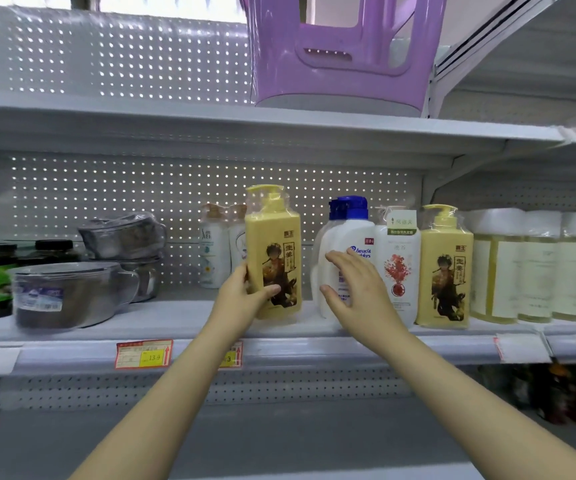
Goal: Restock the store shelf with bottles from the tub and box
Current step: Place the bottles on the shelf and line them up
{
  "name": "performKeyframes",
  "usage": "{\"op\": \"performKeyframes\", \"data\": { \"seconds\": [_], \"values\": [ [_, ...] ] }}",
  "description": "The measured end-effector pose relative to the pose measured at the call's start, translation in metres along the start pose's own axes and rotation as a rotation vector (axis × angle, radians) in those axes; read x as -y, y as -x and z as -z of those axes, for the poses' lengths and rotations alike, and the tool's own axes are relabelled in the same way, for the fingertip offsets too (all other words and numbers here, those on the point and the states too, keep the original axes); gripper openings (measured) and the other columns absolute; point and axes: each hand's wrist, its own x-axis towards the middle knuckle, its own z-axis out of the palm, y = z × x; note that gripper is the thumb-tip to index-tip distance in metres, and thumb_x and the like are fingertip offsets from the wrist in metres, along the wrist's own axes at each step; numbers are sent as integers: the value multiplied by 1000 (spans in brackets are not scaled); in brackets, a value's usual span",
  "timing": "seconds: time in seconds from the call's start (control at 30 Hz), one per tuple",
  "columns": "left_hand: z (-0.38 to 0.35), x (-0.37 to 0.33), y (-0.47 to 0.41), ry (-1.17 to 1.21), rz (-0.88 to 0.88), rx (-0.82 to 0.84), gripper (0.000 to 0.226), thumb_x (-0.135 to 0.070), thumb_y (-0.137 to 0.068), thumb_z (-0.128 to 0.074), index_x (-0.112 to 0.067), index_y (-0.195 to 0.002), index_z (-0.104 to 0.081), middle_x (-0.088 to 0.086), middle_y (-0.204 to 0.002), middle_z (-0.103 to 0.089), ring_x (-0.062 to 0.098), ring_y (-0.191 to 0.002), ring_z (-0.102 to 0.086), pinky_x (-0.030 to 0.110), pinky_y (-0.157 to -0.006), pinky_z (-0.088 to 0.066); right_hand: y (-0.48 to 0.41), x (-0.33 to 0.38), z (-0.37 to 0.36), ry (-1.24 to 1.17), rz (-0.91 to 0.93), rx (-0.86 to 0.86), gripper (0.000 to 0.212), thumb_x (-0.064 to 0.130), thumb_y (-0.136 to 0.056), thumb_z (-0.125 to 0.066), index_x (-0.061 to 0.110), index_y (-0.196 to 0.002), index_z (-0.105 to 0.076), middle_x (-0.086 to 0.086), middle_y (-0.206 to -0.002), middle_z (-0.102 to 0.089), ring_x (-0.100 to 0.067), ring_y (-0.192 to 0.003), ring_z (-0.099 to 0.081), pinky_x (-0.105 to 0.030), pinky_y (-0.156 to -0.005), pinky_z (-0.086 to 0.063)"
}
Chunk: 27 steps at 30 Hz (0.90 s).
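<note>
Left hand [245, 292] fingers gripping yellow pump bottle [274, 254] upright near shelf [175, 323] front edge, right hand [352, 289] fingers spread open before white Head & Shoulders bottle [352, 237]

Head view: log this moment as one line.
left hand: gripping yellow pump bottle upright on grey metal shelf | right hand: open, in front of white blue-capped shampoo bottle

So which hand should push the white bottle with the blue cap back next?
Probably the right hand. It is open and right in front of the white bottle with the blue cap, fingers spread over it. The left hand is busy gripping the yellow pump bottle.
</note>
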Motion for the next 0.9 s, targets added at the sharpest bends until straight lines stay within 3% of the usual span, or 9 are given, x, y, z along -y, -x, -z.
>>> {"op": "performKeyframes", "data": {
  "seconds": [0.07,0.13,0.2,0.3,0.4,0.6,0.67,0.8,0.9],
  "values": [
    [8,-14,4,34,-44,6,47,-19,-88,-69,-22,-131,-51,-14,-112,-61,11,-109,-56,24,-85,-46,-2,10,5,-53,-60,7,53,32,-98,-53,18,-147,-37,2,-152,-39,-14,-144,-24,-38,-120,-21],
    [12,-29,8,82,-61,47,44,-23,-88,-69,-24,-129,-53,-14,-113,-64,14,-110,-58,34,-90,-51,-3,22,13,-182,-115,29,57,36,-98,-53,20,-149,-33,6,-149,-41,-10,-137,-33,-33,-114,-30],
    [6,-41,16,136,-55,108,40,-26,-86,-71,-29,-124,-57,-11,-115,-67,15,-112,-61,44,-92,-54,-4,33,25,-365,-145,77,60,38,-96,-55,28,-149,-30,16,-138,-47,2,-122,-45,-21,-99,-41],
    [-16,-56,32,203,-42,180,35,-25,-85,-72,-34,-116,-60,-11,-113,-69,14,-110,-63,44,-90,-56,2,34,43,-512,-142,74,50,32,-93,-62,37,-137,-41,27,-116,-58,10,-101,-57,-10,-75,-49],
    [-44,-67,44,251,-54,230,36,-22,-84,-73,-35,-115,-60,-13,-112,-70,11,-109,-64,41,-93,-54,16,18,63,-575,-158,25,46,32,-90,-66,47,-129,-45,20,-116,-64,-4,-112,-59,-26,-86,-54],
    [-118,-91,44,47,-150,195,51,-31,-82,-74,-34,-129,-55,-5,-123,-44,12,-109,-53,29,-93,-51,40,-41,109,-584,-191,-23,58,31,-89,-66,43,-140,-41,23,-121,-63,0,-113,-59,-38,-97,-52],
    [-138,-94,40,17,-196,196,50,-31,-81,-75,-34,-127,-57,-3,-123,-50,11,-106,-55,28,-90,-53,40,-59,120,-594,-201,-35,61,31,-87,-68,40,-141,-42,18,-123,-63,0,-112,-59,-35,-96,-54],
    [-186,-100,33,-35,-202,116,48,-35,-76,-78,-36,-122,-60,-6,-115,-57,9,-101,-58,35,-92,-52,40,-99,146,-498,-165,-64,54,29,-86,-70,56,-124,-43,22,-125,-55,15,-109,-52,-7,-84,-48],
    [-216,-101,30,-15,-188,33,62,-35,-72,-81,-38,-128,-55,-9,-115,-61,7,-100,-60,36,-89,-54,38,-130,156,-484,-162,-85,61,31,-83,-74,45,-134,-45,20,-125,-55,16,-109,-51,-12,-89,-47]
  ]
}}
